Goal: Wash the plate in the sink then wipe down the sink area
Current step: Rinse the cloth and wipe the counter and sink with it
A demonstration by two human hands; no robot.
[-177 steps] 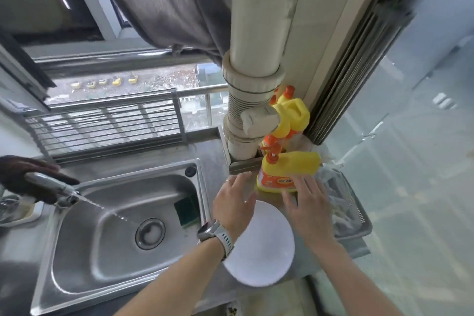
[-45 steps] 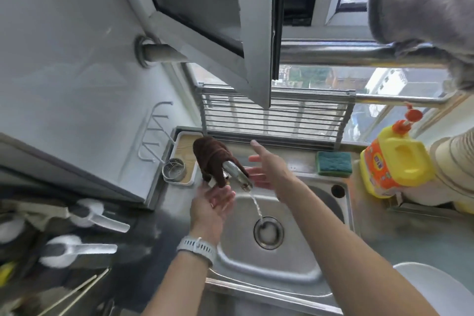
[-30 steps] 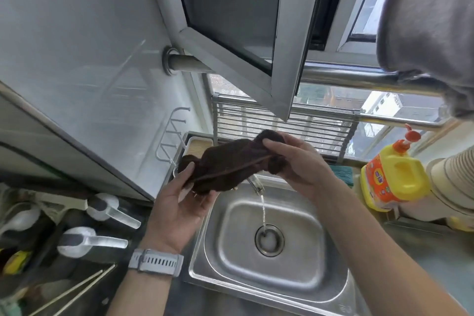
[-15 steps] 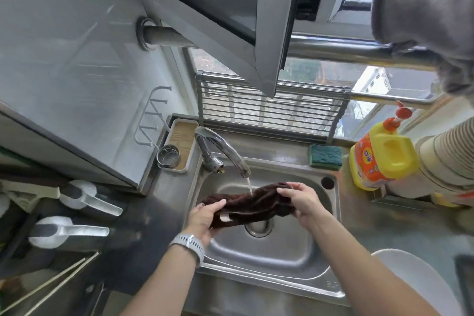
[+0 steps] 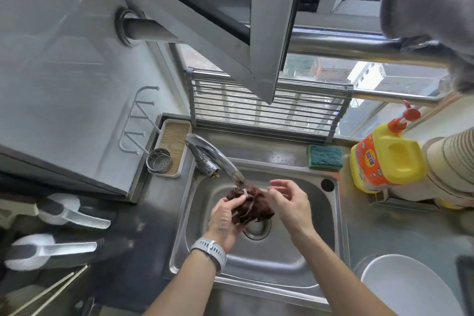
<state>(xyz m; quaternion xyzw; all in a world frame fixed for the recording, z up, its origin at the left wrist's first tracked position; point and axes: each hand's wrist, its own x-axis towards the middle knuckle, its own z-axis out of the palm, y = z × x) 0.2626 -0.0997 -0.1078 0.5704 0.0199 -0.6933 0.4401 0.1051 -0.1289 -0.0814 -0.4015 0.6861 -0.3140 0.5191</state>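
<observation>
A dark brown cloth (image 5: 252, 206) is bunched up under the running faucet (image 5: 213, 159), above the drain of the steel sink (image 5: 256, 261). My left hand (image 5: 225, 218) grips the cloth from the left. My right hand (image 5: 289, 200) is at the cloth's right side, fingers spread and relaxed, touching or just off it. The white plate (image 5: 407, 287) lies on the counter at the lower right, apart from both hands.
A green sponge (image 5: 325, 158) lies on the sink's back rim. A yellow detergent bottle (image 5: 384, 159) stands right of it, next to a white pipe. A small tray with a metal strainer cup (image 5: 159, 160) is at back left. An open window frame hangs overhead.
The cloth was stretched between both hands half a second ago; now it is bunched in my left hand under the faucet, and my right hand has loosened its grip.
</observation>
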